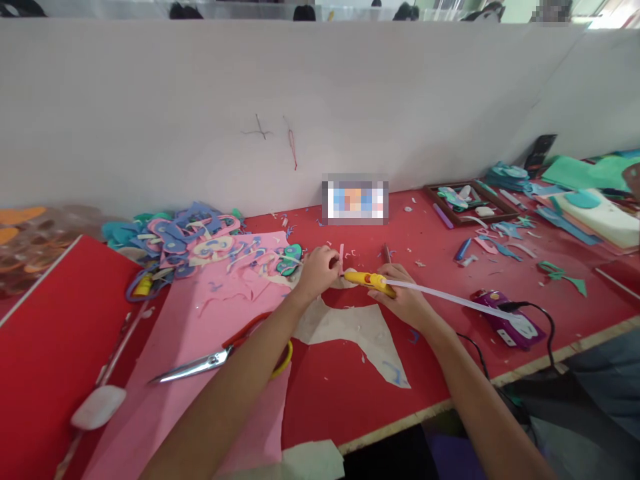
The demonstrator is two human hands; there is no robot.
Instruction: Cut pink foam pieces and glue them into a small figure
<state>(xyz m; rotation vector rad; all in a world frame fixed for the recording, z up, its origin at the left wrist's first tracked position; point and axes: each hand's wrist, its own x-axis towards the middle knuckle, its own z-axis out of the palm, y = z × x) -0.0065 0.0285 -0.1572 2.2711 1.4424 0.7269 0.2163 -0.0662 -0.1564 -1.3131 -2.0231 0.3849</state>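
- The right hand (400,297) has a closed grip around a yellow glue gun (367,281). A long white glue stick (450,300) pokes out of its back.
- The tip of the gun points left at a small pink strip (341,254), so glue can land right on it.
- The left hand (317,270) pinches that strip between its fingers and keeps it standing up, just beside the tip.
- Both hands are over the red counter (440,267), above a beige scrap (360,330).
- Scissors (215,360) lie on a pink sheet (210,360) near the left arm, easy to grab.
- A heap of foam cut-outs (195,240) sits farther left, out of the way.
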